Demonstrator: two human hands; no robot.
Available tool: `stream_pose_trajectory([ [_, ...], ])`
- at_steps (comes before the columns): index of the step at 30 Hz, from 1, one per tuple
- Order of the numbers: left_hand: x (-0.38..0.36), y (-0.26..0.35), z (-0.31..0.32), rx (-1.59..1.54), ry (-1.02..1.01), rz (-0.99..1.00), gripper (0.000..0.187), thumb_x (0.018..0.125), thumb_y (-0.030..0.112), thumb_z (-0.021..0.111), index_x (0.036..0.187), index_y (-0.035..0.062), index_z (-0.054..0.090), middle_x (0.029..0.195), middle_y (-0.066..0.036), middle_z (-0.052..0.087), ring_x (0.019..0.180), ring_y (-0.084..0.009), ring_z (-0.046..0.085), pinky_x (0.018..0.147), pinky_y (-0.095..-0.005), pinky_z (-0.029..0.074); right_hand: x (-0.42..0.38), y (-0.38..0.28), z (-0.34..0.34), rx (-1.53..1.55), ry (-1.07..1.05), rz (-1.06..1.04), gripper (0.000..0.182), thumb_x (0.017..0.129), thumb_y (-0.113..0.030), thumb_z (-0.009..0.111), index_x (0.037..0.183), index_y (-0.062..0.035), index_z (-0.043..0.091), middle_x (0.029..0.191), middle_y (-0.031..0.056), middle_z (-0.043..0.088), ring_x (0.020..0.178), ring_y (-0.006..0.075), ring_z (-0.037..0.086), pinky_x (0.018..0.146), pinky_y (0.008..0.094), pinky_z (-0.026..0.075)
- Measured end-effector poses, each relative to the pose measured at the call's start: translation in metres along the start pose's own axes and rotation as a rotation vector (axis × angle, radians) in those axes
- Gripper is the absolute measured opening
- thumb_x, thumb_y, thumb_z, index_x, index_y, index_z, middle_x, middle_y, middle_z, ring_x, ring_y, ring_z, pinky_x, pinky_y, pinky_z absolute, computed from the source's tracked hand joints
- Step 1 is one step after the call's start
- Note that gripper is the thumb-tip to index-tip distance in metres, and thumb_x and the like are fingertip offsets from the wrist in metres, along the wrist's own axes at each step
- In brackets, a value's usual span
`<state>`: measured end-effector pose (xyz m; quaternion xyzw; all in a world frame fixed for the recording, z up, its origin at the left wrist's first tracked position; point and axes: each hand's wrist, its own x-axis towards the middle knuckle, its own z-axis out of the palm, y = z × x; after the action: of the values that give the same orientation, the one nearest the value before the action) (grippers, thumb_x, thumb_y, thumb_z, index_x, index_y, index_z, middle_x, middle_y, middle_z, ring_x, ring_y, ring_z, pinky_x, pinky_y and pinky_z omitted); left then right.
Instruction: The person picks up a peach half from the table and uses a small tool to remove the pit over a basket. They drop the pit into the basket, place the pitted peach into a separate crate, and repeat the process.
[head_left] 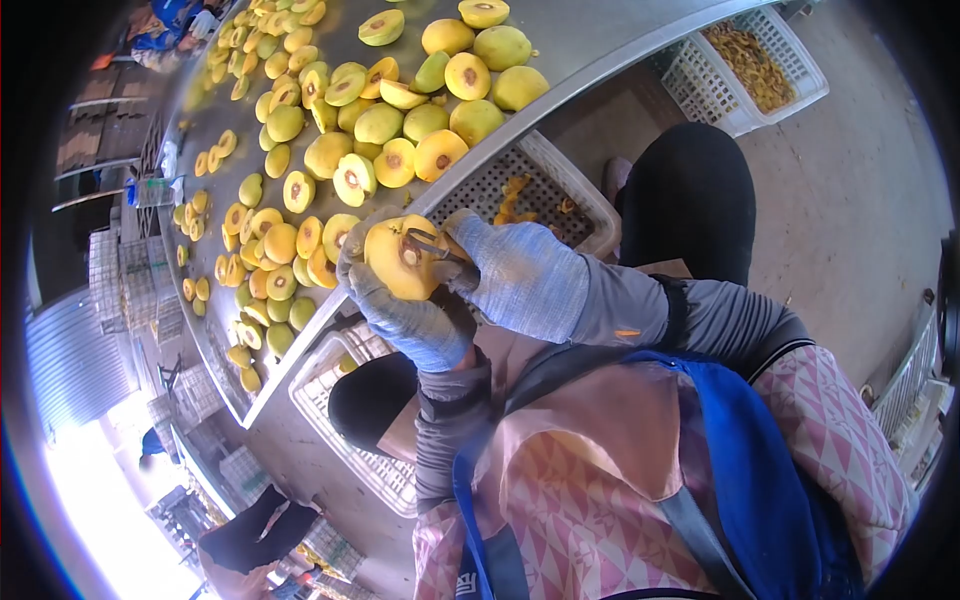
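Note:
My left hand [400, 310], in a grey-blue glove, is wrapped round a yellow fruit half [392, 262] near the table's edge. Its cut face, with a brown core, is turned towards my right hand [520, 270], gloved alike. The right hand's fingers are closed on a small dark metal tool [430, 244], whose curved end lies at the core. Just beyond, many yellow-green fruit halves [395, 162] lie on the metal table [335, 40], some with the cut face up.
Below the table edge stands a crate [600, 225] with yellow scraps. Another white crate [735, 125] holds brownish scraps at the upper right. A white crate [320, 400] is by my left knee. A person's dark-clothed legs [262, 530] show at the lower left.

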<state>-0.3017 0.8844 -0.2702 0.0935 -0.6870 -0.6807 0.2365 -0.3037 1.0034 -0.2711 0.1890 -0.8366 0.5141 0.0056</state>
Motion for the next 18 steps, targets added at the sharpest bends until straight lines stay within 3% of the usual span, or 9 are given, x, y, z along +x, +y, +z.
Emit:
stream_pose_trajectory([
  [1,-0.001,0.004,0.003,-0.209,0.054,-0.136,0.036,0.099,0.028,0.041,0.128,0.0058,0.041,0.121,-0.013,0.050,0.108,-0.0249,0.054,0.094,-0.0378,0.048,0.000,0.000,0.001,-0.007,0.004,-0.005,0.032,0.092,-0.027,0.058,0.105,0.0017,0.051,0.073,0.0194,0.063,0.068,0.0366,0.064,0.058,0.0432,0.051],
  [4,-0.004,0.003,0.004,0.032,0.067,-0.023,0.043,0.099,0.034,0.043,0.127,0.0007,0.045,0.119,-0.012,0.052,0.105,-0.0229,0.056,0.091,-0.0341,0.048,0.000,-0.001,0.001,0.028,0.023,-0.009,0.033,0.091,-0.026,0.058,0.106,0.0029,0.051,0.072,0.0200,0.063,0.069,0.0371,0.064,0.059,0.0431,0.051],
  [8,-0.009,-0.004,0.005,-0.205,0.028,-0.033,0.043,0.099,0.036,0.042,0.124,0.0019,0.046,0.116,-0.013,0.052,0.103,-0.0224,0.056,0.089,-0.0336,0.048,-0.003,0.003,0.009,0.041,0.118,-0.078,0.033,0.089,-0.027,0.061,0.103,0.0010,0.052,0.061,0.0182,0.058,0.054,0.0371,0.060,0.049,0.0448,0.049],
  [10,-0.010,-0.010,0.000,0.174,-0.039,0.190,0.045,0.098,0.040,0.038,0.128,0.0049,0.039,0.123,-0.015,0.049,0.108,-0.0261,0.054,0.094,-0.0391,0.047,-0.005,0.002,0.011,0.052,0.104,-0.059,0.032,0.089,-0.026,0.061,0.103,0.0007,0.052,0.061,0.0182,0.059,0.055,0.0375,0.061,0.049,0.0454,0.048],
  [11,-0.009,-0.011,-0.001,0.175,-0.039,0.189,0.045,0.098,0.040,0.038,0.128,0.0049,0.039,0.123,-0.015,0.049,0.108,-0.0261,0.054,0.094,-0.0391,0.047,-0.005,0.003,0.011,0.052,0.103,-0.057,0.032,0.089,-0.026,0.061,0.103,0.0007,0.052,0.061,0.0182,0.059,0.055,0.0375,0.061,0.049,0.0454,0.048],
  [14,-0.006,-0.011,-0.004,0.077,-0.048,0.153,0.045,0.099,0.039,0.037,0.126,0.0035,0.041,0.122,-0.015,0.049,0.106,-0.0262,0.055,0.094,-0.0383,0.047,-0.006,0.002,0.007,0.059,0.087,-0.062,0.031,0.087,-0.026,0.062,0.103,-0.0002,0.053,0.062,0.0179,0.059,0.056,0.0367,0.061,0.050,0.0449,0.049],
  [18,-0.004,-0.003,0.000,-0.136,-0.013,-0.045,0.040,0.099,0.035,0.035,0.119,0.0018,0.046,0.112,-0.014,0.054,0.099,-0.0225,0.057,0.089,-0.0355,0.049,-0.005,0.001,0.000,-0.005,-0.043,-0.046,0.035,0.085,-0.023,0.063,0.108,0.0001,0.051,0.067,0.0190,0.062,0.060,0.0363,0.063,0.054,0.0443,0.050],
])
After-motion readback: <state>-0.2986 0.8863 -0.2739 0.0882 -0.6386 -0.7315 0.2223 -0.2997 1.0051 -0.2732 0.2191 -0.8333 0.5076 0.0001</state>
